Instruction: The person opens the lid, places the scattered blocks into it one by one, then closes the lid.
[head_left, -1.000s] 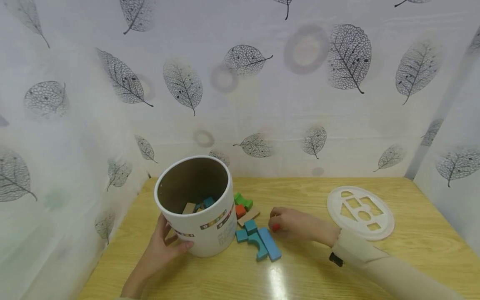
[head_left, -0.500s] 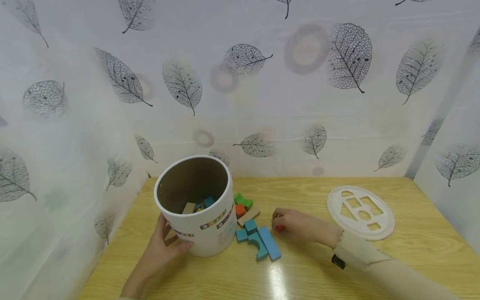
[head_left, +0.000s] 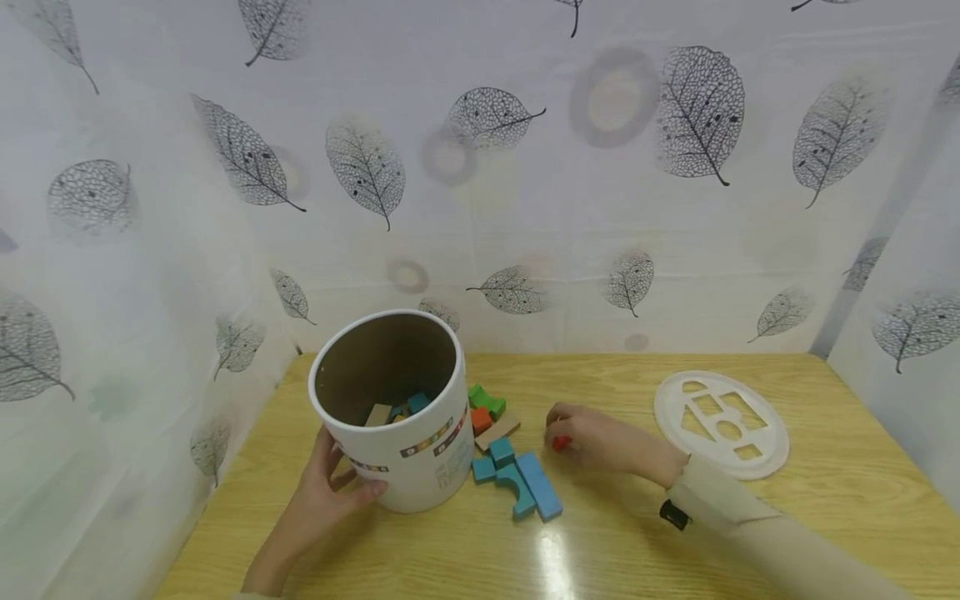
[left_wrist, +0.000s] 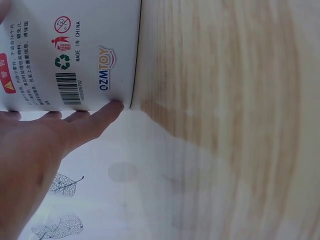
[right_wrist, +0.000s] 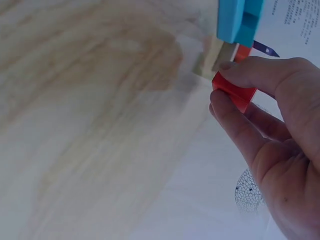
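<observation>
Right hand (head_left: 600, 442) fingers pinch the red block (right_wrist: 234, 91); keep that grip firm while left hand (head_left: 318, 500) fingers, curled, steady the tub (head_left: 397, 417)

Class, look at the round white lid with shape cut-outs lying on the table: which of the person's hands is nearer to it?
Right. The right hand, pinching a red block, lies just left of the lid; the left hand grips the white tub, far across the table.

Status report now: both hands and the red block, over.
Left hand holds white tub steady. Right hand pinches red block, just off the table. Blue blocks lie between it and the tub.
</observation>
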